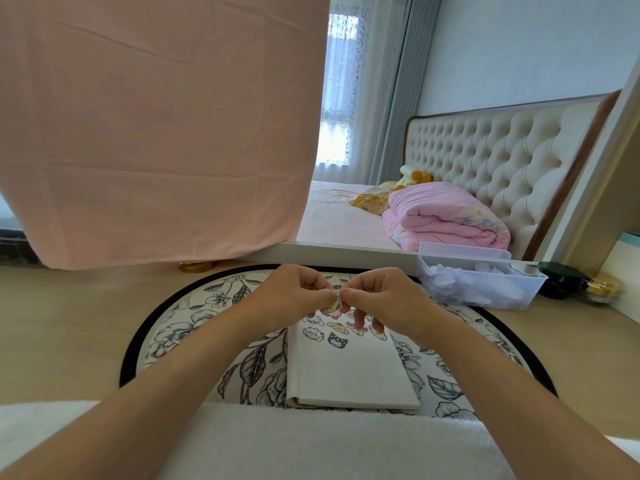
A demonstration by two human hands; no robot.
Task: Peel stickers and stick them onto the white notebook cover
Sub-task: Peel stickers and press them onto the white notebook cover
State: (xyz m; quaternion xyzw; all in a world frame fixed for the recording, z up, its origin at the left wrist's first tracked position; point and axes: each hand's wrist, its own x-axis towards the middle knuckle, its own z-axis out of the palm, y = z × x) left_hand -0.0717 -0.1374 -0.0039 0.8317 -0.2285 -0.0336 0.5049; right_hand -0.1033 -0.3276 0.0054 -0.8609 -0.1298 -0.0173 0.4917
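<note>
A small sticker (336,297) is pinched between both hands. The left grip (298,292) and the right grip (381,296) are each clamped on it by thumb and forefinger, over the far end of the white notebook (346,368). Several cartoon stickers (332,336) already dot that end. The notebook lies on a round floral mat (180,337) on the wooden table (69,323), with a clear plastic bin (485,282) to the right. Beyond hangs a pink cloth (156,133) — and a bed (339,216) bears a folded pink quilt (446,216).

Single wide-angle view from the person's head, looking forward and down, close above both forearms, left hand (300,289) and right hand (385,296) meeting near the middle, counter (69,323) beneath, bed (332,218) far off at upper right
</note>
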